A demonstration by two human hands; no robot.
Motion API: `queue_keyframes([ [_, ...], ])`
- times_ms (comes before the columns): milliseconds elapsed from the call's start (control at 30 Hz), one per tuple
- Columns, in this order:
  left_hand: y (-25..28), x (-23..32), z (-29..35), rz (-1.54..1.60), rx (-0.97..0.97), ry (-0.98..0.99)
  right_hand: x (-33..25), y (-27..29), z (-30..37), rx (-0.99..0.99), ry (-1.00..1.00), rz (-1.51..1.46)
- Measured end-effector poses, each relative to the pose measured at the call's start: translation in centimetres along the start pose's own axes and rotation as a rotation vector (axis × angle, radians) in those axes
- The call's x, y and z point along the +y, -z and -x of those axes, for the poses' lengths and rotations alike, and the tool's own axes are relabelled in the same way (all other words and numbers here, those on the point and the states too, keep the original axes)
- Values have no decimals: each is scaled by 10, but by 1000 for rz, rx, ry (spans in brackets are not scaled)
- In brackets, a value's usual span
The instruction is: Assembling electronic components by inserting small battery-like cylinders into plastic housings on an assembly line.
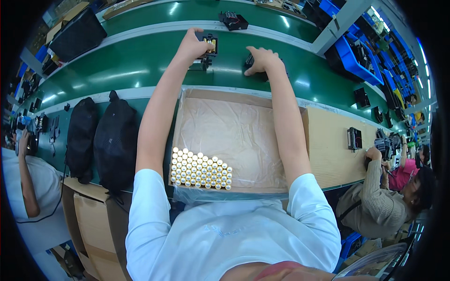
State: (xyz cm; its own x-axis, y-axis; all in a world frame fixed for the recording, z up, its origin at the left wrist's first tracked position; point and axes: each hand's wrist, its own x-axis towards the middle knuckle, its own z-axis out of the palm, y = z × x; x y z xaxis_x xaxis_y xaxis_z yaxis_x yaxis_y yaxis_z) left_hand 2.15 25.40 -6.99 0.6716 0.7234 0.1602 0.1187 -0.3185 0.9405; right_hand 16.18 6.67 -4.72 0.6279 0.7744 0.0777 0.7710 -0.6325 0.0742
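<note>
My left hand reaches out over the green belt, thumb and forefinger around a black battery case with gold cells in it. Just nearer, a second black case lies partly under that hand. My right hand curves over another black case, thumb and forefinger at its left side; the hand hides most of it. In front of me sits an open cardboard box lined with clear plastic. Several upright batteries stand packed in its near left corner.
Two black bags lie left of the box, and a cardboard sheet with a black case is at right. Another black unit rests across the belt. Blue bins stand far right. Co-workers sit on both sides.
</note>
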Motion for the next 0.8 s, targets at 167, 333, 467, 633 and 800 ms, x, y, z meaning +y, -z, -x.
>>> queue_keyframes([
  [167,-4,9,11,-695,116,-115,20,0,-13,-235,59,-332],
  [333,-13,14,21,-1147,267,-357,16,0,-16,-47,249,-912],
  [467,-17,18,16,-445,-116,-144,3,-3,-20,131,452,-1269],
  [633,-23,21,22,217,-219,87,-12,1,-27,196,593,-1278],
  [800,-26,-7,-14,407,-344,107,-7,9,-45,-9,594,-1052],
])
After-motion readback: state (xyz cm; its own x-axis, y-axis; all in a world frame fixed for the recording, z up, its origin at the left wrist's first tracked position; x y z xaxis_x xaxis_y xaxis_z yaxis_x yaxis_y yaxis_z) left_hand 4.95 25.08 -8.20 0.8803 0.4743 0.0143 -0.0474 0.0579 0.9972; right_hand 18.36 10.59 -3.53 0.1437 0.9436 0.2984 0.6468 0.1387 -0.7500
